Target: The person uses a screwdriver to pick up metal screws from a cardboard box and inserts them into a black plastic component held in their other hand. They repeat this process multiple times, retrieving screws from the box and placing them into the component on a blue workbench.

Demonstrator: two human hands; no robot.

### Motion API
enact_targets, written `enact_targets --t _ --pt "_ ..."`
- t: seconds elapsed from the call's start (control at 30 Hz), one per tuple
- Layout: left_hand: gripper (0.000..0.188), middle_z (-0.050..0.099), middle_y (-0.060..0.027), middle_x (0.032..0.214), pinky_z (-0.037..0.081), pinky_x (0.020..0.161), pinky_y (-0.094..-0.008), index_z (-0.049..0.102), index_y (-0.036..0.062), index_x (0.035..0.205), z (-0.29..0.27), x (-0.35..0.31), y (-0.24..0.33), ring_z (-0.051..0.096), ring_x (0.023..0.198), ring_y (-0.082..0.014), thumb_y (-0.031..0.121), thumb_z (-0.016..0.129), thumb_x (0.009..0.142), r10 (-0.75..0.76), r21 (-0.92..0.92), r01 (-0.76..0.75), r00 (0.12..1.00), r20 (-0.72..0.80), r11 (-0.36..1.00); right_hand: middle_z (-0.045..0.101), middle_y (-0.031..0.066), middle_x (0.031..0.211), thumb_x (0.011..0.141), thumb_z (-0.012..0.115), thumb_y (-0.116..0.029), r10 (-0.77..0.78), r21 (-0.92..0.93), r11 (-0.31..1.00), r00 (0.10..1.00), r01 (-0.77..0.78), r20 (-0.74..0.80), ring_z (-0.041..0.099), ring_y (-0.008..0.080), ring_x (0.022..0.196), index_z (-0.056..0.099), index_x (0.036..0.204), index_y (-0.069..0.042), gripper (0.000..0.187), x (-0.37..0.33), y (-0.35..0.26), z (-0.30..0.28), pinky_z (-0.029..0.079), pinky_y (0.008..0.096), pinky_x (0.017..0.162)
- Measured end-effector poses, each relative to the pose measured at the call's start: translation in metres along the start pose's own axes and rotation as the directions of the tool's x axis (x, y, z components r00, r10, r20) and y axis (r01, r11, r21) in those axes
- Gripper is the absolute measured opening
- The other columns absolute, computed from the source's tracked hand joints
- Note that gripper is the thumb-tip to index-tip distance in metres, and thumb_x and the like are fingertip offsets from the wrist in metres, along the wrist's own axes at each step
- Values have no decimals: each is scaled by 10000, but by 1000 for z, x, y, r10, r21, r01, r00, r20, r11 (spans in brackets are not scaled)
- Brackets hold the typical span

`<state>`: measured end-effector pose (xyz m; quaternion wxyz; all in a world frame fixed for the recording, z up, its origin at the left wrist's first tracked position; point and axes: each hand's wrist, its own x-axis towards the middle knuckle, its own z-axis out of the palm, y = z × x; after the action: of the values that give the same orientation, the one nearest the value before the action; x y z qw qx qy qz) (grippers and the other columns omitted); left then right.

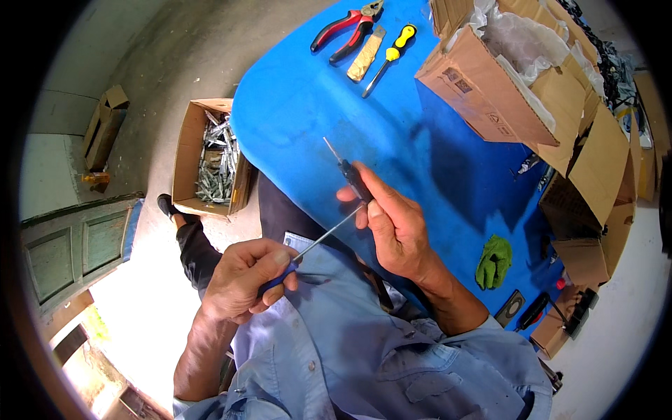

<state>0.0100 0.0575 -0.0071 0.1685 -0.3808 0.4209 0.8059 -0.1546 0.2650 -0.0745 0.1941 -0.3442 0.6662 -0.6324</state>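
Observation:
My left hand (248, 278) is closed around the blue handle of a screwdriver (327, 234). Its thin metal shaft slants up to the right, and the tip meets a small dark part (355, 182) near its lower end. That part is pinched in the fingers of my right hand (395, 227); a thin metal rod sticks out of its upper end. What kind of part it is I cannot make out. Both hands are in front of my blue shirt, at the near edge of the blue table (301, 105).
Red-black pliers (350, 31), a tan strip (367, 54) and a yellow-black screwdriver (390, 59) lie at the far edge. Cardboard boxes (490, 105) stand at the right, near a green cloth (494, 262). On the floor at the left, a carton (185, 157) holds many metal parts (218, 161).

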Motion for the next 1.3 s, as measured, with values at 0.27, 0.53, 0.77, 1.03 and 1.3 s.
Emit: enact_targets --t 0.27,0.53,0.77,1.03,1.3 --pt "320 681 -104 851 430 433 -207 600 -55 1140 20 -7 5 587 563 -85 89 744 893 235 374 -183 967 -100 909 732 165 1131 1077 411 -72 82 46 996 997 -82 12 611 149 718 461 1514 62 460 0 -2 -3 540 305 671" --pt "316 664 -119 914 533 665 -252 633 -44 1112 20 -15 -10 669 755 -176 -47 745 816 620 739 -449 783 54 502 729 173 1164 1071 405 -63 103 61 993 994 -104 20 618 153 741 444 1529 54 475 2 -6 -3 545 305 695" --pt "267 705 -180 954 581 652 -362 677 -43 1131 24 -12 -23 716 749 -303 -53 747 873 795 875 -484 531 294 0 724 181 1183 1065 407 -43 105 54 993 994 -107 25 620 155 771 444 1525 67 474 1 -6 -3 547 301 719" --pt "271 713 -159 783 434 381 -200 653 -99 1092 2 -6 -10 600 498 -101 161 578 1067 92 95 -85 994 -65 992 722 176 1191 1074 417 -51 -12 9 1000 999 12 51 609 151 762 458 1513 74 459 1 -3 -1 545 299 719" --pt "323 689 -124 965 493 519 -217 586 -79 1178 13 -10 -5 645 686 -102 16 716 898 250 293 -213 964 -94 932 723 162 1195 1080 401 -71 101 90 990 993 -106 59 606 143 767 451 1526 55 466 2 -7 -5 545 296 733"
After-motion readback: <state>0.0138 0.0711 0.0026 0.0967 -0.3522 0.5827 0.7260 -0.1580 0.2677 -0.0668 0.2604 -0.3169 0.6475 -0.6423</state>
